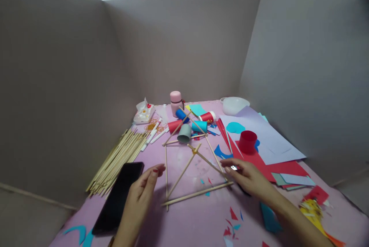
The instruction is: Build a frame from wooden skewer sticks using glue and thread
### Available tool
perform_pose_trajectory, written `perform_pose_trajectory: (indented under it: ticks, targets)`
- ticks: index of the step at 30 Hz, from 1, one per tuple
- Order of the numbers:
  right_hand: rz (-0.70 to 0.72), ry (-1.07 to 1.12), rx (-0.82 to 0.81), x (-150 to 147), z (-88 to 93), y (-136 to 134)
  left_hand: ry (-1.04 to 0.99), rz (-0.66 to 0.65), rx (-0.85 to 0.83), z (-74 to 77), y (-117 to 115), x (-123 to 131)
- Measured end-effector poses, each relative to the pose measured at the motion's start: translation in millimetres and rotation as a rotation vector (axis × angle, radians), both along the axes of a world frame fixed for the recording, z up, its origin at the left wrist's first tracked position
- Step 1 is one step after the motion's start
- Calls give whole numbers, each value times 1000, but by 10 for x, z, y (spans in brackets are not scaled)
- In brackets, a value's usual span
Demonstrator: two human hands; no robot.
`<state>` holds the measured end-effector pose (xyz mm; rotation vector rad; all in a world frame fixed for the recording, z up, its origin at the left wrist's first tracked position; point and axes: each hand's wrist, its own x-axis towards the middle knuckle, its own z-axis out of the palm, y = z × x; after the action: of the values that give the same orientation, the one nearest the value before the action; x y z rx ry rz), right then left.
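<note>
A frame of thin wooden sticks (198, 193) stands on the table in front of me, with a triangle at the front and another at the back. A rubber band (195, 151) binds the front crossing; other joints are too small to make out. My left hand (142, 187) is beside the frame's left side, fingers stretched out and holding nothing, tips close to a stick. On the opposite side my right hand (249, 176) has its fingers extended near the right-hand sticks; whether they touch cannot be told. A dark object with a shiny part lies partly hidden under it.
A bundle of sticks (118, 162) and a black phone (119, 195) lie left. Behind are paper cylinders (199, 126), markers (150, 139), a pink flask (175, 105) and a tissue pack (143, 113). To the right are a red paper ring (248, 142), coloured sheets (268, 147) and a white bowl (235, 105).
</note>
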<state>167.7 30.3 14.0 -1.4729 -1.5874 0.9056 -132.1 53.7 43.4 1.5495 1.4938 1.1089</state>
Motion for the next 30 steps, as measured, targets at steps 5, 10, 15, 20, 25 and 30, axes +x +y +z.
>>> perform_pose_trajectory:
  ticks: [5, 10, 15, 20, 25, 30]
  targets:
    - [-3, -47, -40, 20, 7, -63, 88, -6, -26, -162, -85, -142]
    - [-14, -103, -21, -2, 39, -71, 186, -25, 36, -123, -63, -139]
    - [-34, -64, 16, 29, -61, -83, 253, 6, 104, -6, 14, -174]
    - [-36, -114, -12, 103, -176, -103, 366, 53, 148, 44, 341, -300]
    - [-72, -104, 35, 157, -240, -119, 528, 122, 137, 70, 965, -440]
    - [-98, -83, 61, 225, -286, -127, 645, 179, 59, 78, 1410, -545]
